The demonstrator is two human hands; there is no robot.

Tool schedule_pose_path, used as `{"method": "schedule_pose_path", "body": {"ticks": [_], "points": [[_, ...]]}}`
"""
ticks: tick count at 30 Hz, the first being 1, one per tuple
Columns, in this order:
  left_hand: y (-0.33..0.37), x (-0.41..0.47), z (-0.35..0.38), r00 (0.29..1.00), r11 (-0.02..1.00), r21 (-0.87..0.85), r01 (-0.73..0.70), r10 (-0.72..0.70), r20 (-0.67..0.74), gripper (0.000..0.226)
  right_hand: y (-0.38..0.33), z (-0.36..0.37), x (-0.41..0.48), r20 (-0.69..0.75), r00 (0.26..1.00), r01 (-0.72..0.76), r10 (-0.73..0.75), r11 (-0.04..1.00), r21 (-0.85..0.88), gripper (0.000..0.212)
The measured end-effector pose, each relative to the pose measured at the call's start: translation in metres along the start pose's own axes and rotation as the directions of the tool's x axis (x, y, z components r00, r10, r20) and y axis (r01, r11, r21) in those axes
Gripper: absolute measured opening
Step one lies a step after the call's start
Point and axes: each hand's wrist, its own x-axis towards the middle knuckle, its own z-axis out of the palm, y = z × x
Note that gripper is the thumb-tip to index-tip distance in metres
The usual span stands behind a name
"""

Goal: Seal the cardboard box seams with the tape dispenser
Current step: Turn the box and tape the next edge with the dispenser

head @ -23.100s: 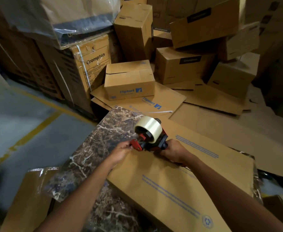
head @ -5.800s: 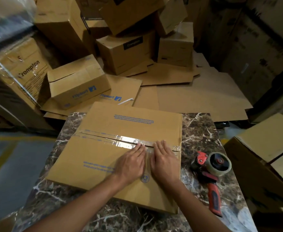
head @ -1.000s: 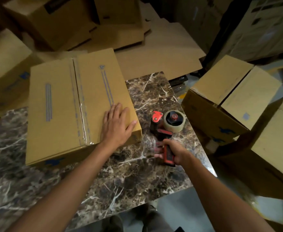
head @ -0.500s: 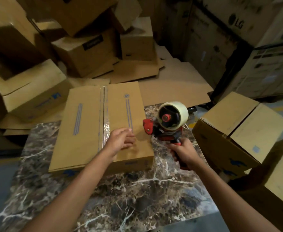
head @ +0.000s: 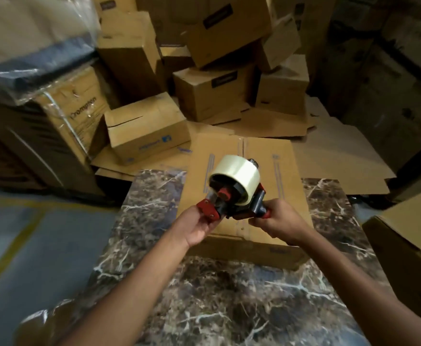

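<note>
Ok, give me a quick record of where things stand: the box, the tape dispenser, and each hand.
box: lies flat on the marble table, with its centre seam running away from the camera; too blurred to tell whether the seam is taped
tape dispenser: held over the near half of the box, roll on top; contact with the box unclear
right hand: grips the handle
left hand: holds the red front end
behind the table: stacked boxes and flat cardboard sheets
</note>
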Motion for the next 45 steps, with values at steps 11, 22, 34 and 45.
{"method": "schedule_pose_path", "body": {"ticks": [11, 22, 34, 45], "points": [[0.033, -0.015, -0.098, 0.987, 0.940, 0.300, -0.161, 0.161, 0.023, 0.025, -0.050, 0.060, 0.041, 0.167, 0.983, 0.117, -0.076, 0.962, -0.247, 0.022], [0.064, -0.015, -0.160, 0.868, 0.591, 0.663, -0.459, 0.457, 0.194, 0.030, -0.046, 0.069, 0.047, 0.151, 0.984, 0.132, -0.089, 0.945, -0.300, 0.017], [0.036, 0.010, -0.180, 0.814, 0.526, 0.653, -0.546, 0.519, 0.262, 0.050, -0.007, 0.064, 0.048, 0.165, 0.985, 0.109, -0.051, 0.924, -0.366, 0.025], [0.007, 0.033, -0.188, 0.831, 0.594, 0.623, -0.509, 0.528, 0.176, 0.047, 0.004, 0.075, 0.051, 0.140, 0.989, 0.093, -0.042, 0.920, -0.381, 0.035]]}}
